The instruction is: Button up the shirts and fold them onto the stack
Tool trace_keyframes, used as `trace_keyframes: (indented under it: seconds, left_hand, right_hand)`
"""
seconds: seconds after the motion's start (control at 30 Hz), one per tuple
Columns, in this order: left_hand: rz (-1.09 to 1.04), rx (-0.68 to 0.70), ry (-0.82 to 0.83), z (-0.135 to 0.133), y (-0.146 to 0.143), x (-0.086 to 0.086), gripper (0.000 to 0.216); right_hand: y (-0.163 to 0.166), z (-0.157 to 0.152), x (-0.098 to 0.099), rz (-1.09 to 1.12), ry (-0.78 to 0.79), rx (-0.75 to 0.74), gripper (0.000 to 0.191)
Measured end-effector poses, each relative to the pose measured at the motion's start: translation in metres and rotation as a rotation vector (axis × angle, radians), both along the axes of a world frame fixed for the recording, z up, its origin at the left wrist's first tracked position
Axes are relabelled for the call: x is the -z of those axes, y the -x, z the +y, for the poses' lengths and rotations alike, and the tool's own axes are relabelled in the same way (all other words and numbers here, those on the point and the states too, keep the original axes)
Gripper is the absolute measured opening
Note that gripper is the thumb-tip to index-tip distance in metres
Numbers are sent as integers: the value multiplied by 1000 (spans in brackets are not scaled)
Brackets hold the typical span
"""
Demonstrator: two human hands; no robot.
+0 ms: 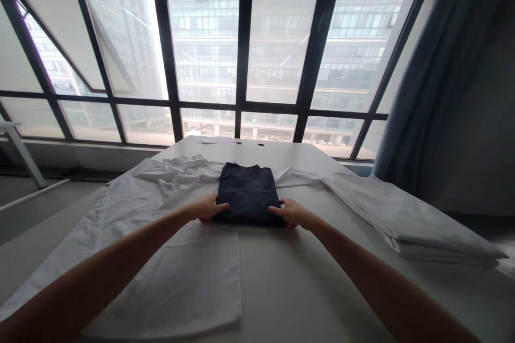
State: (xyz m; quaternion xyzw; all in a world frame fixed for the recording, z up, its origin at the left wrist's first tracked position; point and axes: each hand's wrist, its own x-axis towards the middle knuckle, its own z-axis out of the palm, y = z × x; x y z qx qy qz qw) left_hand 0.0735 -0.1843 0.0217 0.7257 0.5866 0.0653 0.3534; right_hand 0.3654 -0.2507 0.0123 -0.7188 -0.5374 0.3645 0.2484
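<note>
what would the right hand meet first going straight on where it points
The dark folded cloth; the right hand has its thumb on it, though how far under the fingers reach is unclear.

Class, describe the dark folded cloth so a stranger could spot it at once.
Find the big window, then the pale table in front of it. There, the left hand and right hand hold the folded cloth at its sides. It is dark navy, unlike the white cloth to its left and the white pile to its right.
</note>
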Motion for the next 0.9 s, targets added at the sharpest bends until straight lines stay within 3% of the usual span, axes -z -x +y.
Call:
trace_keyframes:
  seconds: [0.1, 0.2, 0.33, 0.4, 0.5, 0.57, 0.67, 0.73, 0.8, 0.9]
  left_hand:
    - [-130, -72, -72, -7, -9, -4, 52]
    - [-309, -150, -172, -15, -15, -20, 61]
    - [-403, -78, -255, -46, -13, -43, 71]
    - [-337, 48, -155, -66, -7, -47, 73]
    - [-86, 295, 26, -93, -4, -49, 60]
    - [91, 373, -135, -109, -12, -48, 38]
    - [199, 412, -584, -128, -38, -36, 34]
    - [160, 533, -732, -136, -56, -18, 43]
    - [144, 608, -767, -137, -65, 4, 60]
    - [192, 628, -663, -125, -61, 30, 70]
  right_hand:
    - [10, 0, -3, 70, -90, 32, 53]
    - [14, -7, -22, 134, -266, 34, 58]
    - [-5, -35, -49, 88, -419, -18, 65]
    - [-23, -54, -56, 23, -305, -131, 72]
    - [-38, -82, -60, -170, 12, -323, 80]
    - [-31, -94, -58, -395, 0, -312, 74]
    - [3, -102, -44, -622, -350, -257, 57]
    - [26, -101, -26, -640, -482, -365, 55]
    - [37, -98, -6, -643, -474, -458, 59]
    - [30, -93, 15, -636, -412, -515, 67]
